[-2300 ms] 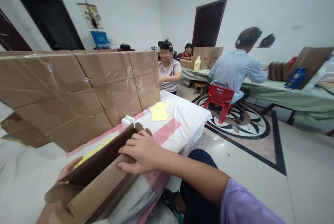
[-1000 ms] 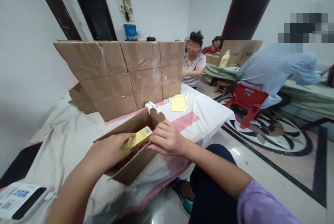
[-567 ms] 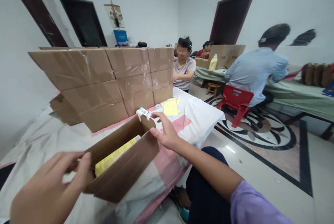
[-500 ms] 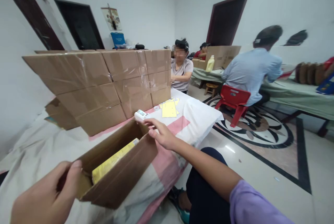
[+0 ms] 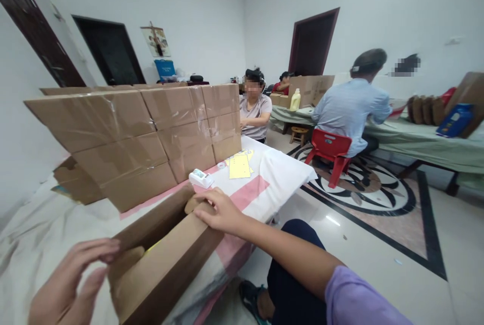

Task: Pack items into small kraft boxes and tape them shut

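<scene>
A long, narrow cardboard box [image 5: 170, 269] lies in front of me with its top side open. Its small end flaps are folded inward, and only a sliver of the yellow item [image 5: 153, 247] inside shows between them. My right hand [image 5: 221, 212] has its fingers and thumb closed on the box's far end, at the end flap. At the near end, my left hand [image 5: 70, 284] has its fingers stretched out and thumb apart, by the other end flap. Just beyond the box stands a white tape dispenser [image 5: 201, 178].
Stacked, taped cardboard boxes [image 5: 132, 136] form a wall across the table. Yellow printed sheets [image 5: 239, 166] lie on the tablecloth [image 5: 280, 166]. One person [image 5: 255, 108] sits past the boxes; another sits on a red chair [image 5: 329, 146] at a green-covered table [image 5: 401, 141].
The box's end flaps have folded inward, mostly covering the yellow item. My left hand has loosened from the box's near end, and my right hand has shifted onto the far flap.
</scene>
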Available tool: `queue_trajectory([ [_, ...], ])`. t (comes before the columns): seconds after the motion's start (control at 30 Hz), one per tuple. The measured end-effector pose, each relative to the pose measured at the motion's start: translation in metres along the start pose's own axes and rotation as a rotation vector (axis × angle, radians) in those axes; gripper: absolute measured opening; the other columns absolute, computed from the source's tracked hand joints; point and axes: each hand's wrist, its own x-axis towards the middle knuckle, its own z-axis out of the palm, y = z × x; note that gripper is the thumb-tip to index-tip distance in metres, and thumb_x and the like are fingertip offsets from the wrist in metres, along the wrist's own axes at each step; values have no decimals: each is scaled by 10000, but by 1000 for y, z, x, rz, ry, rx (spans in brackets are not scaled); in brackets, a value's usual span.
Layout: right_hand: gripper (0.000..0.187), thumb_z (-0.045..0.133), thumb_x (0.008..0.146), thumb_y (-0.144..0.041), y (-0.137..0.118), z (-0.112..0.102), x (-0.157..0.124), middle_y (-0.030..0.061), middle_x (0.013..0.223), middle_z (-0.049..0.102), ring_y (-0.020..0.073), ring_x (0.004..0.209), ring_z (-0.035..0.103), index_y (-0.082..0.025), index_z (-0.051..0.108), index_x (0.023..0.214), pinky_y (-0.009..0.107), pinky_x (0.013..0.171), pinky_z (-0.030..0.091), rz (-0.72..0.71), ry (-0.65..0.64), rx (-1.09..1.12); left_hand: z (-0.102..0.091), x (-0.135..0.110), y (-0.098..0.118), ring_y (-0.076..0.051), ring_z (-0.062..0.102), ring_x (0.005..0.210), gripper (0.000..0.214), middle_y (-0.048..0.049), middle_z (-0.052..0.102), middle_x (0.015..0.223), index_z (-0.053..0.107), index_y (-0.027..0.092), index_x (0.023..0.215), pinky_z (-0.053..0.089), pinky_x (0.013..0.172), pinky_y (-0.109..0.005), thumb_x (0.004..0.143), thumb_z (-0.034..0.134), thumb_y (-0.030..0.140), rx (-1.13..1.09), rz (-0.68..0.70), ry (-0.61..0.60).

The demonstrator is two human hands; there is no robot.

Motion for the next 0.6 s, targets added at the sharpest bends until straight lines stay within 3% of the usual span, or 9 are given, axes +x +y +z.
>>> queue_trajectory([
  [0.07, 518, 646, 869, -243, 2, 7, -2, 106, 1374, 616, 250, 1300, 521, -207, 564, 1379, 431, 1109, 410, -12, -7, 39, 0, 2, 10, -390, 567, 1250, 395, -34, 621, 1361, 547, 407, 1270, 419, 1062, -677, 897, 510, 534, 295, -19, 35],
  [0.1, 598, 638, 868, -239, 4, 10, -2, 117, 1449, 557, 256, 1358, 476, -208, 498, 1449, 447, 1144, 380, 6, -6, 65, 2, 2, 14, -408, 554, 1277, 483, -68, 597, 1414, 500, 376, 1353, 390, 1062, -710, 901, 501, 546, 440, -8, -13],
  [0.17, 707, 634, 866, -256, 6, 14, -3, 134, 1520, 478, 265, 1404, 432, -208, 394, 1530, 463, 1169, 363, 61, 4, 106, 13, -1, 20, -369, 606, 1244, 530, -72, 641, 1389, 471, 338, 1421, 444, 1030, -656, 935, 438, 546, 518, 74, -189],
  [0.27, 715, 610, 859, -236, 5, 16, -2, 140, 1502, 484, 271, 1402, 424, -194, 390, 1537, 479, 1183, 349, 76, -1, 110, 33, -12, 19, -279, 589, 1301, 523, -40, 639, 1400, 546, 278, 1405, 500, 1050, -484, 968, 411, 531, 462, 185, -381],
  [0.47, 674, 591, 840, -189, 1, 21, -1, 145, 1482, 505, 272, 1407, 417, -182, 443, 1498, 491, 1186, 340, 49, -2, 149, 53, -24, 18, -418, 502, 1363, 772, -167, 519, 1496, 556, 108, 1421, 486, 1050, -565, 876, 511, 653, 634, 252, -332],
  [0.53, 664, 641, 831, -221, 9, 20, 6, 132, 1458, 529, 265, 1354, 481, -213, 471, 1473, 456, 1114, 427, 112, 5, 229, 53, -23, 20, -417, 515, 1348, 782, -167, 523, 1494, 573, 104, 1406, 483, 1058, -549, 852, 549, 655, 647, 256, -341],
  [0.6, 536, 627, 859, -247, 25, 13, 23, 113, 1372, 601, 235, 1195, 599, -220, 549, 1389, 369, 937, 535, 260, 0, 310, 52, -21, 21, -406, 524, 1340, 773, -150, 528, 1495, 585, 121, 1399, 484, 1061, -530, 837, 575, 651, 656, 250, -357],
])
